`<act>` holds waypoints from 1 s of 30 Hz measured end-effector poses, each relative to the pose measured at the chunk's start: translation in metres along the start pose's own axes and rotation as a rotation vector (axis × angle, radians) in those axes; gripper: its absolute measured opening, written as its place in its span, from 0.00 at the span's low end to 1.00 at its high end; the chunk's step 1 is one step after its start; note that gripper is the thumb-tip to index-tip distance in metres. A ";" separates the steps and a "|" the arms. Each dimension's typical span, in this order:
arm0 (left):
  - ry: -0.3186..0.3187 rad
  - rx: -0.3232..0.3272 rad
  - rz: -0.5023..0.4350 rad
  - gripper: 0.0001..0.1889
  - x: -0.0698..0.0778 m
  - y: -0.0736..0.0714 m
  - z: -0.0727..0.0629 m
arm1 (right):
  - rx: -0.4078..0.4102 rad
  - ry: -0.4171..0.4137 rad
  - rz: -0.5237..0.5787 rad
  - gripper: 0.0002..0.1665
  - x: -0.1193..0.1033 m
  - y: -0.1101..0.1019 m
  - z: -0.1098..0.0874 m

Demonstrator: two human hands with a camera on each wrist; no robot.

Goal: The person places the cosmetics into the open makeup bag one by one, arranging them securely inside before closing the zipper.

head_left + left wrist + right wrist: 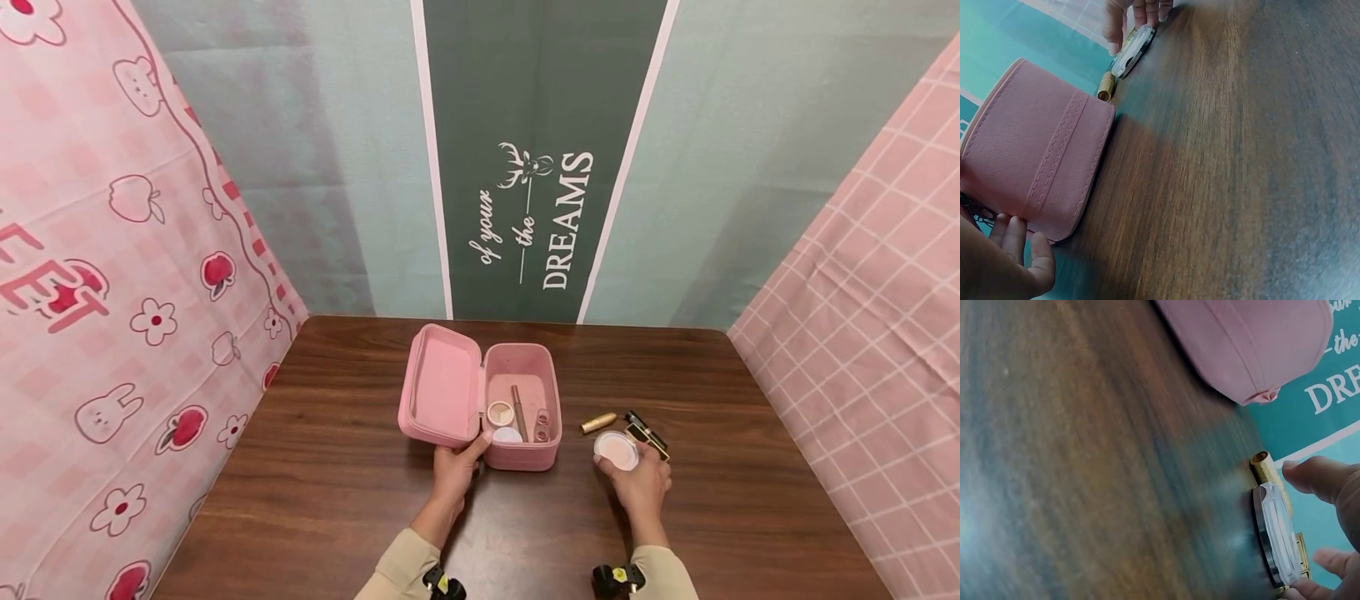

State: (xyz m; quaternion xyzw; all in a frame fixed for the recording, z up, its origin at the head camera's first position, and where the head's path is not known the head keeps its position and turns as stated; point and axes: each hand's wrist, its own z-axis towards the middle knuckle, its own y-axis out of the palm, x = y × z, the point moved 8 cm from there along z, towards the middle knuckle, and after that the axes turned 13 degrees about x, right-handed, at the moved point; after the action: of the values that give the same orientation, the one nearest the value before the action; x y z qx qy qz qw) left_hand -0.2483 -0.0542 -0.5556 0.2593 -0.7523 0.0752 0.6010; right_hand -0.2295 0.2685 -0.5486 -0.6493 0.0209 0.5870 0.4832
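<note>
A pink makeup case (522, 457) stands with its lid (444, 387) folded open to the left. My left hand (452, 475) holds its front corner by the hinge, thumb at the rim, other fingers partly hidden under the lid. In the left wrist view, the fingertips (1015, 228) touch the case's side. My right hand (643, 485) reaches round a round, clear-lidded powder compact (617, 450) on the table. The right wrist view shows the thumb (1313, 475) extended and apart from the compact, while lower fingers meet its far edge.
Inside the case are a small round pot (500, 413), a white round item (507, 435), a slim brown tube (519, 412) and a small pink item (542, 426). Beside the compact lie a gold tube (598, 422) and black-and-gold cosmetics (647, 435). Fabric hangs round the wooden table (337, 500).
</note>
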 end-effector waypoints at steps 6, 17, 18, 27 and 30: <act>0.055 0.008 -0.011 0.16 0.002 -0.001 -0.003 | -0.070 -0.009 -0.081 0.54 -0.001 0.004 0.000; 0.081 0.003 -0.021 0.17 0.003 -0.001 -0.003 | -0.137 0.020 -0.173 0.49 0.006 0.009 0.006; 0.086 0.003 -0.021 0.17 0.003 -0.001 -0.003 | -0.143 0.026 -0.176 0.49 0.006 0.009 0.006; 0.043 0.002 -0.003 0.18 0.009 -0.001 -0.007 | -0.157 -0.051 -0.093 0.47 -0.009 0.008 0.008; 0.008 0.005 -0.011 0.18 0.009 -0.001 -0.006 | -0.118 -0.102 -0.011 0.49 -0.018 0.007 0.007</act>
State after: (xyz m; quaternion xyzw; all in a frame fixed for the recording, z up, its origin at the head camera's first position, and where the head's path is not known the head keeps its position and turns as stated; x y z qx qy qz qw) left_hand -0.2434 -0.0550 -0.5461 0.2647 -0.7482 0.0749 0.6037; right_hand -0.2445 0.2600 -0.5379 -0.6459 -0.0419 0.6170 0.4476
